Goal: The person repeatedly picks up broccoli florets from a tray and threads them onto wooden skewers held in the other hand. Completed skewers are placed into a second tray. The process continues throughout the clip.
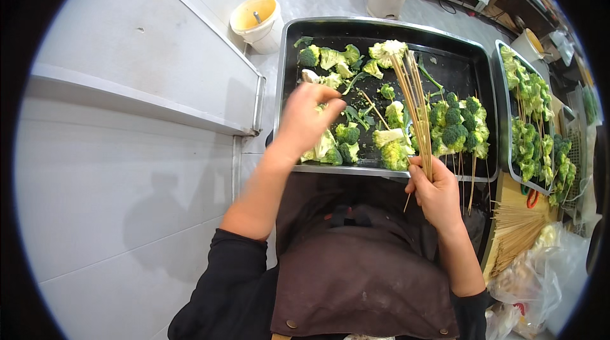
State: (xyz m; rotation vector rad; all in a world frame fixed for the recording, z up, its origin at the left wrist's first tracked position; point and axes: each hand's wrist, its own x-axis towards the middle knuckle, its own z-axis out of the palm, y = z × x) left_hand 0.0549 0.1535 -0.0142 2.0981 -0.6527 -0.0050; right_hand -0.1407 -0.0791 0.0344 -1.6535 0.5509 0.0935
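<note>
My right hand (pixel 432 187) grips a bundle of thin wooden skewers (pixel 417 111) that fans up over the dark metal tray (pixel 391 174). Just left of the bundle, a skewer carries broccoli florets (pixel 394 152) close to my fingers. My left hand (pixel 312 114), slightly blurred, is over the tray's left part with its fingers bent; whether it holds anything cannot be made out. Loose broccoli florets (pixel 331 58) lie beyond it and more florets (pixel 345 142) lie nearer me. Skewered broccoli (pixel 455 125) rests in rows at the tray's right side.
A second tray (pixel 505 140) with skewered broccoli stands at the right, above a spread pile of skewers (pixel 517 235) and plastic bags (pixel 538 278). Red-handled scissors (pixel 533 198) lie beside that tray. White buckets (pixel 259 25) stand beyond; a pale wall panel (pixel 143 159) flanks the left.
</note>
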